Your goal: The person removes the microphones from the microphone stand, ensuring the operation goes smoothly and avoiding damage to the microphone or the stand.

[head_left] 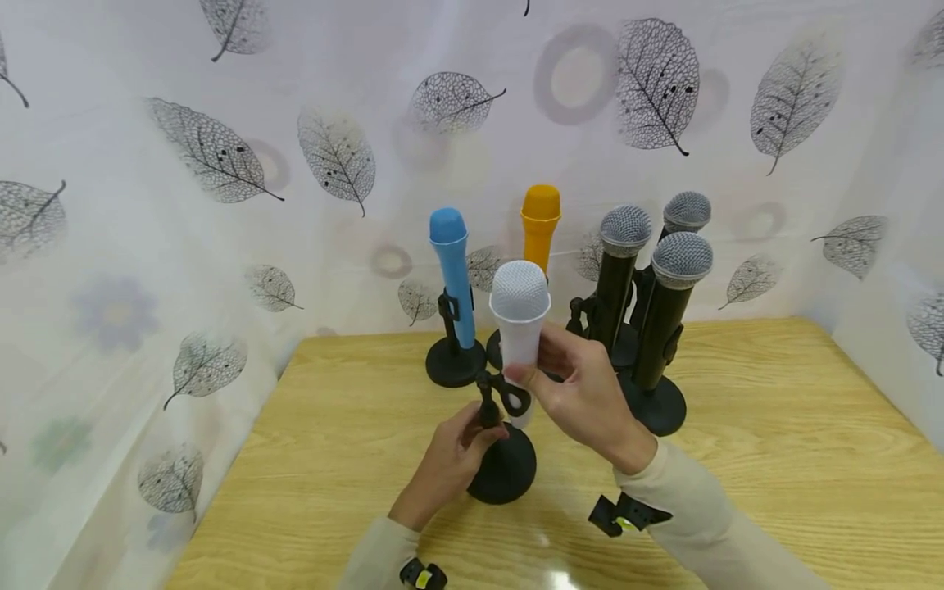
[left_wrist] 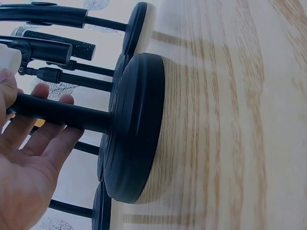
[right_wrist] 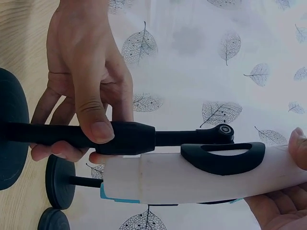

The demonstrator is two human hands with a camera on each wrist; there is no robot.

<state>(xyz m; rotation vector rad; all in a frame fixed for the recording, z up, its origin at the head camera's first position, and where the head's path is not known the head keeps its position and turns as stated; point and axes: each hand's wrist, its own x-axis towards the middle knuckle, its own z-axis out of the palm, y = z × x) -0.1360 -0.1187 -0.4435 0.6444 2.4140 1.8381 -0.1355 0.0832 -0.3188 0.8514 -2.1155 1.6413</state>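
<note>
- White microphone (head_left: 519, 336), roughly upright beside the stand (head_left: 505, 469), touching its clip (right_wrist: 223, 166); looks light, stiff, a bit slippery, so I'd hold it round the handle.
- Right hand (head_left: 586, 393): thumb and fingers wrapped round that handle, above the stand's base.
- Left hand (head_left: 451, 459): pinching the stand's pole (left_wrist: 62, 114) below the clip.

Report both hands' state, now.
Left hand: closed, holding the nearest black stand.
Right hand: closed, holding the white microphone.
</note>
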